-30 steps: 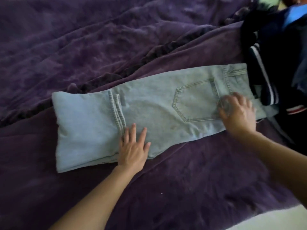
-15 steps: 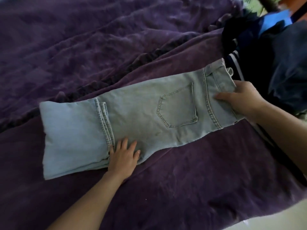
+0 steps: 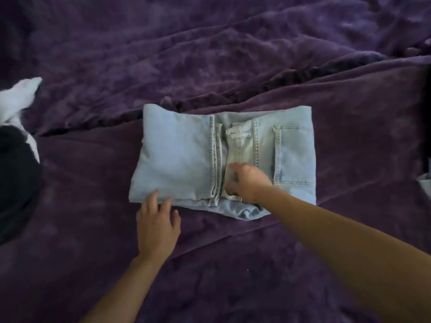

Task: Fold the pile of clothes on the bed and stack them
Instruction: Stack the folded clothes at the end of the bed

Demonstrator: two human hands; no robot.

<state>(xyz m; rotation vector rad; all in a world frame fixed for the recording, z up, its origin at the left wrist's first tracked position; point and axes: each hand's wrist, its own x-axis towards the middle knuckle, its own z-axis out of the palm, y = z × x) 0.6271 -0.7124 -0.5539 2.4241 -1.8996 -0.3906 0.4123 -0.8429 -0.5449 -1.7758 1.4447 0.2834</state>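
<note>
Left hand lay flat and relaxed at the near-left edge of the light-blue denim jeans, fingertips touching the fold and gripping nothing. Right hand, blurred, looked to pinch the waistband between thumb and curled fingers.

Change: half a second before, the jeans lay long with the right hand at the waistband end. That end had since been brought over to meet the leg hems at the middle, giving a compact rectangle, pocket on the right. Jeans sat mid-bed on the purple plush blanket, near edge a bit uneven.

Judgement: this fold was nearly done; a tidy-up or one more fold likely remained before stacking.

Black garment and white cloth lay well apart at left. Dark clothing showed at the right edge. Nothing blocked the jeans.
</note>
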